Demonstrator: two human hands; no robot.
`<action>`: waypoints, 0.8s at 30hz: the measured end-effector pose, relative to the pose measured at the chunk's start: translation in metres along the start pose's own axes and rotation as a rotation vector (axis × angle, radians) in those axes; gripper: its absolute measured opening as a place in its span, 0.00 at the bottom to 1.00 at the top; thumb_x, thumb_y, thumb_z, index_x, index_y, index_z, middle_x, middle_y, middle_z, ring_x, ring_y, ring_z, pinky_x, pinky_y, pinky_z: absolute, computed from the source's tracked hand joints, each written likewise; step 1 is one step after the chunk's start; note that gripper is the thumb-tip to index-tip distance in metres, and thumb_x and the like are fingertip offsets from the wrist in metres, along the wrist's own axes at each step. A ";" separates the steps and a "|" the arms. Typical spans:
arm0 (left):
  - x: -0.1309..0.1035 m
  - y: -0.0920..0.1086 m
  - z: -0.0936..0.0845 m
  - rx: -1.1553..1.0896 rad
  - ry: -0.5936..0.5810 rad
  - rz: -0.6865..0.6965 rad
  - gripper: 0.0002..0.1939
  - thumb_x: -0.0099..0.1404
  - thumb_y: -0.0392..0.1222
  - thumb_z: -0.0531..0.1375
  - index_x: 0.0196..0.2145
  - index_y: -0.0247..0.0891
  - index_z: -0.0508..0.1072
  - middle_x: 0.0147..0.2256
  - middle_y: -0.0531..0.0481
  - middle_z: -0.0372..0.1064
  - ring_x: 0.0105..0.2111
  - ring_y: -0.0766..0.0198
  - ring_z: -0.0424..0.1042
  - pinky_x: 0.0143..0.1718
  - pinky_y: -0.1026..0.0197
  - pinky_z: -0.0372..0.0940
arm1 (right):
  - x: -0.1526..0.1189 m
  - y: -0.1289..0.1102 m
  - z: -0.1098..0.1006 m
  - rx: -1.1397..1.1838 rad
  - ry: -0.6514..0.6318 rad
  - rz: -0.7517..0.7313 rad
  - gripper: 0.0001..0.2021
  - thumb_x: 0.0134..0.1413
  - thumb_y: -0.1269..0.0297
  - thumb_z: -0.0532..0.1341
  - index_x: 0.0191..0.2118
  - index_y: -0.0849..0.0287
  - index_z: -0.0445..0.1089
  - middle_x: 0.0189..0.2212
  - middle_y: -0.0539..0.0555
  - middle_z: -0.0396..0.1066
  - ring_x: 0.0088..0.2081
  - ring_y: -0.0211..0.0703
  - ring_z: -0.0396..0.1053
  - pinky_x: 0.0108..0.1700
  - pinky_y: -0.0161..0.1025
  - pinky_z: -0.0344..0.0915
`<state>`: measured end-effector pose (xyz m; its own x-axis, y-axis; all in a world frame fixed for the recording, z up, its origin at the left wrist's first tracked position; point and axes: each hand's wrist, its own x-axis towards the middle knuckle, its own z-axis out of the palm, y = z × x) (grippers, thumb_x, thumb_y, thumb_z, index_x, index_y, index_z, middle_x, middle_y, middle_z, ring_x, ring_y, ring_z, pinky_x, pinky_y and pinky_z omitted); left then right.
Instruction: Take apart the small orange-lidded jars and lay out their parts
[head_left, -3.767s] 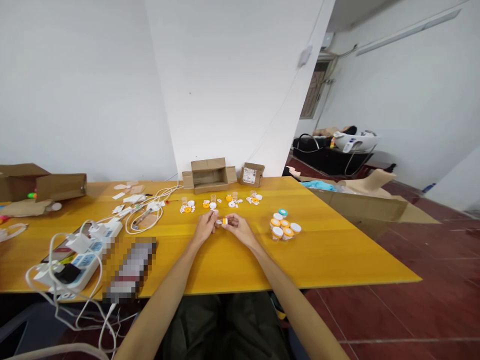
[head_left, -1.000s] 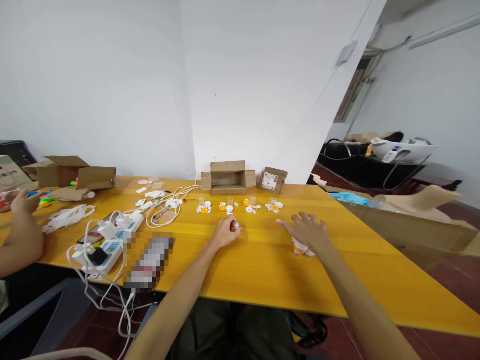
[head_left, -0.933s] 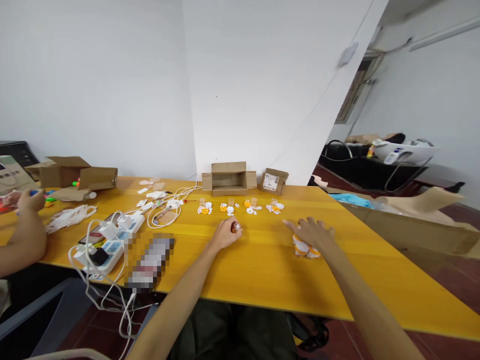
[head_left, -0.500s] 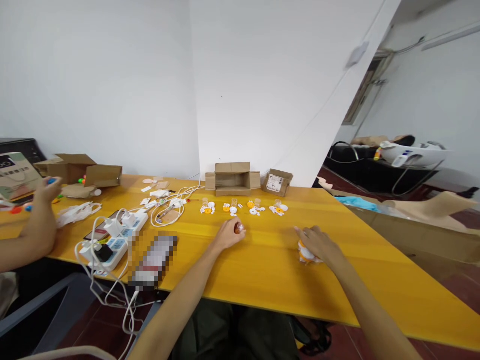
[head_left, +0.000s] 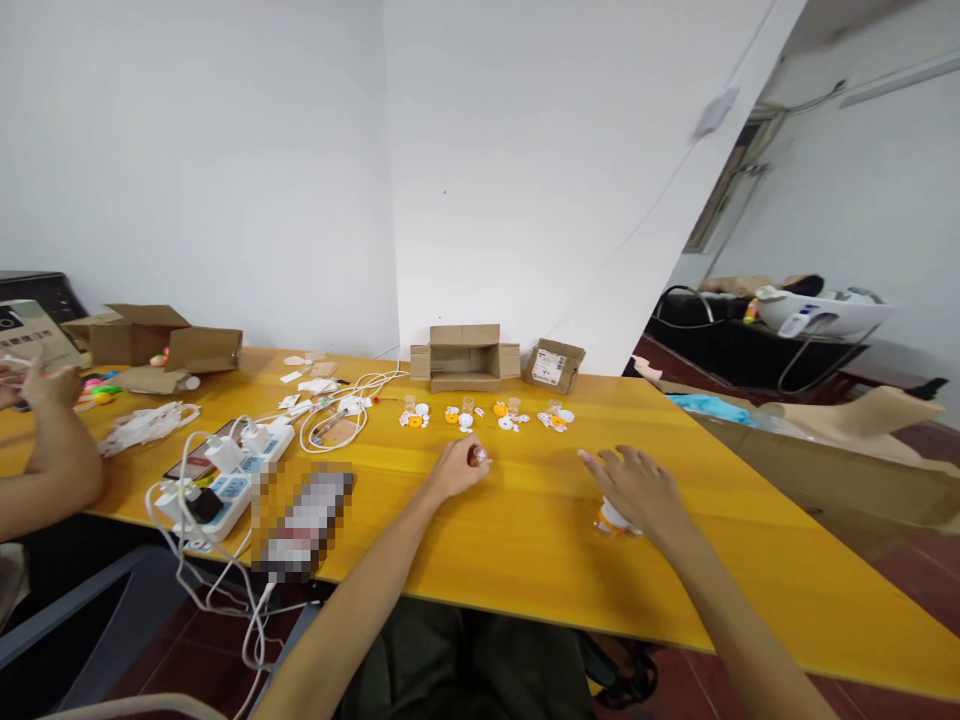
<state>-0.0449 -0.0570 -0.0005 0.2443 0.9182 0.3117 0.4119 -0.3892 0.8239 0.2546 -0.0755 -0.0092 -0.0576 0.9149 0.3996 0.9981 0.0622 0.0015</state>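
Observation:
My left hand (head_left: 459,468) rests on the table, its fingers curled round a small see-through cup (head_left: 478,457) with a brownish tint. Most of that cup is hidden by the fingers. On the right, my right hand (head_left: 637,490) is open with its fingers spread. It hovers over a clear packet of white and orange plastic parts (head_left: 616,517), partly hiding it; whether it touches the packet I cannot tell. Farther back stand several clear cups (head_left: 513,405) in a row, each with white and orange round pieces (head_left: 455,416) beside it.
An open cardboard box (head_left: 465,365) and a smaller carton (head_left: 553,366) stand by the wall. To the left lie a power strip (head_left: 240,480) with chargers, white cables (head_left: 311,425) and a phone (head_left: 307,525). Another person's arm (head_left: 60,450) is at the far left.
My right hand has lifted a little and its fingers have spread, away from the packet. My left hand has stayed in place. The other person's hand at the far left has moved left.

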 end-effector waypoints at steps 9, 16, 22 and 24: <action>0.011 -0.011 -0.006 -0.282 0.057 -0.076 0.13 0.55 0.50 0.63 0.27 0.39 0.66 0.25 0.55 0.66 0.28 0.66 0.67 0.33 0.63 0.64 | 0.005 -0.140 -0.002 0.806 -0.144 -0.225 0.17 0.56 0.56 0.62 0.50 0.53 0.70 0.47 0.57 0.76 0.46 0.51 0.74 0.48 0.46 0.69; 0.011 -0.011 -0.006 -0.341 0.003 -0.111 0.17 0.55 0.55 0.65 0.28 0.39 0.68 0.22 0.54 0.69 0.27 0.63 0.72 0.36 0.59 0.68 | 0.014 -0.162 0.024 1.155 -0.055 0.004 0.08 0.55 0.60 0.58 0.40 0.53 0.71 0.35 0.53 0.77 0.35 0.47 0.74 0.41 0.43 0.69; 0.008 -0.007 -0.004 -0.246 0.048 -0.080 0.21 0.53 0.59 0.66 0.24 0.38 0.67 0.22 0.55 0.68 0.26 0.65 0.70 0.31 0.62 0.65 | 0.010 -0.161 0.017 1.138 -0.006 0.033 0.06 0.48 0.59 0.61 0.32 0.54 0.69 0.26 0.50 0.73 0.28 0.45 0.69 0.35 0.41 0.68; 0.008 -0.007 -0.003 -0.183 0.095 -0.077 0.22 0.53 0.60 0.66 0.23 0.38 0.67 0.23 0.55 0.68 0.27 0.65 0.69 0.31 0.62 0.65 | 0.009 -0.162 0.014 1.158 0.005 0.060 0.06 0.46 0.59 0.62 0.31 0.53 0.68 0.27 0.50 0.73 0.28 0.45 0.69 0.34 0.41 0.68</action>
<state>-0.0484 -0.0471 -0.0027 0.1309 0.9509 0.2806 0.2582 -0.3059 0.9164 0.0921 -0.0718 -0.0189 -0.0085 0.9272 0.3745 0.3799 0.3494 -0.8565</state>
